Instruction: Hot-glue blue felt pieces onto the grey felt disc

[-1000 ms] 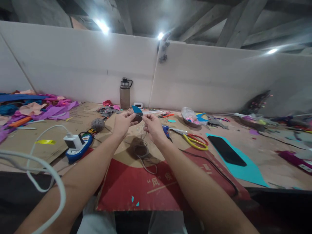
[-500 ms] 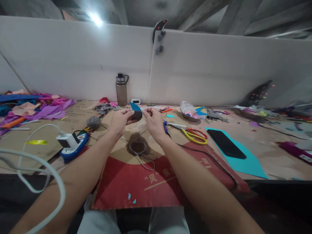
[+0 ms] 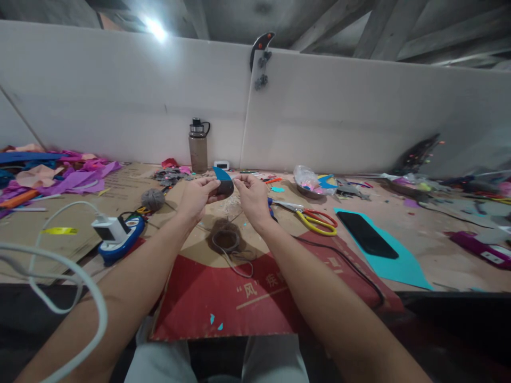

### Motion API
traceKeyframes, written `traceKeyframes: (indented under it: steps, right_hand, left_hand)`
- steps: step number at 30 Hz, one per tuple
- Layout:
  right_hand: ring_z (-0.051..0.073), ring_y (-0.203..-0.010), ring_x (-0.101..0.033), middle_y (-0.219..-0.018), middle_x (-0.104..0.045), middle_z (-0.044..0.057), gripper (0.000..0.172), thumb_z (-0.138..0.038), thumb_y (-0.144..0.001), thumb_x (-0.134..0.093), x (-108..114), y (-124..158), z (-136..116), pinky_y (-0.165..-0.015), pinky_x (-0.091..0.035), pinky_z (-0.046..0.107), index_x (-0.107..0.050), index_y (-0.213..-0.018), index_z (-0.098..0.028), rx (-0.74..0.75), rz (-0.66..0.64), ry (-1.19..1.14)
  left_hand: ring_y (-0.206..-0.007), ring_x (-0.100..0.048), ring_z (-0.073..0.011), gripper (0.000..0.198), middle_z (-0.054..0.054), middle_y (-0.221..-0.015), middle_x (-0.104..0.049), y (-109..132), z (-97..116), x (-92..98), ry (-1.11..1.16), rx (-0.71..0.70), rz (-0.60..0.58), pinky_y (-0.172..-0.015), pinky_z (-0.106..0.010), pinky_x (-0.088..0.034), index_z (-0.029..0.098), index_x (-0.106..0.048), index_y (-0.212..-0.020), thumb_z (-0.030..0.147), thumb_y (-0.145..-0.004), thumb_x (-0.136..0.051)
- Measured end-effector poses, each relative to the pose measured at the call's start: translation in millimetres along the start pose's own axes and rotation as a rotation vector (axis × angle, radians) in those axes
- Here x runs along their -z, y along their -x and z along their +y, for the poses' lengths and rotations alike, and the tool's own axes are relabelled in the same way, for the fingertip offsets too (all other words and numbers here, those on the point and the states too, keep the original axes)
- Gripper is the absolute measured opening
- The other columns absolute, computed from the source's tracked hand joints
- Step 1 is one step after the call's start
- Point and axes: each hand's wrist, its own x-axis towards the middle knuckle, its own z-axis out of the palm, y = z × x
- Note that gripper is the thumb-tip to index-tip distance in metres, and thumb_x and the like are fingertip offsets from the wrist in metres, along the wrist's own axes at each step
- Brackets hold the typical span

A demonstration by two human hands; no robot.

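My left hand (image 3: 197, 199) pinches a small curved piece (image 3: 225, 187), dark below with a blue pointed tip on top, held up over the board. Closed in a pinch, my right hand (image 3: 252, 198) meets the piece's right edge; whatever lies between those fingertips is too small to make out. Below the hands, a brown fuzzy bundle with a loop of grey yarn (image 3: 225, 240) rests on the red and tan cardboard (image 3: 223, 298). Scissors with red and yellow handles (image 3: 317, 221) lie to the right of my right hand.
A power strip (image 3: 123, 242) with a white charger and cable stands at left, near a grey yarn ball (image 3: 153, 199). Behind are a water bottle (image 3: 198, 146) and felt scraps (image 3: 75, 178). A black phone (image 3: 367, 234) lies on turquoise sheet at right. A dark cord crosses the cardboard.
The view has shifted slightly, so things at the right appear a little further left. Both hands keep nearly the same pose around the curved piece.
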Motion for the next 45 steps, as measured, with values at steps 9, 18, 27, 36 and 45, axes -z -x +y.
traceKeyframes:
  steps: [9, 18, 27, 36, 45]
  right_hand:
    - [0.009, -0.059, -0.045, -0.065, -0.054, -0.002, 0.024, -0.039, -0.077, -0.047, 0, -4, 0, -0.059, -0.035, 0.023, -0.056, -0.074, -0.016, -0.029, -0.034, 0.008]
    - [0.007, -0.053, -0.036, -0.056, -0.043, -0.005, 0.022, -0.038, -0.073, -0.049, 4, -7, -1, -0.053, -0.03, 0.021, -0.052, -0.066, -0.017, -0.143, -0.119, -0.088]
    - [0.003, -0.039, -0.022, -0.047, -0.031, -0.01, 0.02, -0.038, -0.072, -0.055, 12, -3, -12, -0.038, -0.017, 0.018, -0.048, -0.069, -0.019, -0.33, -0.267, -0.306]
    - [0.001, -0.04, -0.016, -0.052, -0.027, -0.01, 0.029, -0.038, -0.068, -0.063, 12, 1, -13, -0.037, -0.009, 0.016, -0.04, -0.067, -0.019, -0.444, -0.437, -0.551]
    - [0.0, -0.039, -0.017, -0.052, -0.03, -0.01, 0.034, -0.041, -0.064, -0.068, 10, 3, -13, -0.037, -0.009, 0.016, -0.042, -0.067, -0.019, -0.447, -0.397, -0.6]
  left_hand:
    - [-0.07, -0.063, -0.0165, 0.021, -0.006, -0.072, -0.064, 0, 3, -0.9, 0.006, 0.012, 0.007, -0.07, -0.038, -0.056, 0.01, -0.062, -0.073, 0.025, -0.06, -0.071]
    - [-0.07, -0.063, -0.0152, 0.019, -0.005, -0.078, -0.066, 2, 3, -0.2, 0.01, 0.003, -0.063, -0.069, -0.034, -0.056, 0.011, -0.062, -0.074, 0.024, -0.062, -0.069]
    - [-0.064, -0.062, -0.0128, 0.016, -0.003, -0.074, -0.066, -1, 5, 4.3, 0.036, 0.034, -0.103, -0.062, -0.029, -0.056, 0.013, -0.062, -0.075, 0.022, -0.062, -0.068]
    - [-0.069, -0.063, -0.0131, 0.015, -0.004, -0.079, -0.067, -4, 4, 7.8, 0.074, 0.089, -0.137, -0.064, -0.028, -0.055, 0.013, -0.063, -0.077, 0.02, -0.064, -0.064]
    - [-0.065, -0.061, -0.0129, 0.02, -0.002, -0.073, -0.062, -3, 0, 4.1, 0.049, 0.06, -0.123, -0.059, -0.029, -0.054, 0.014, -0.058, -0.077, 0.026, -0.066, -0.069]
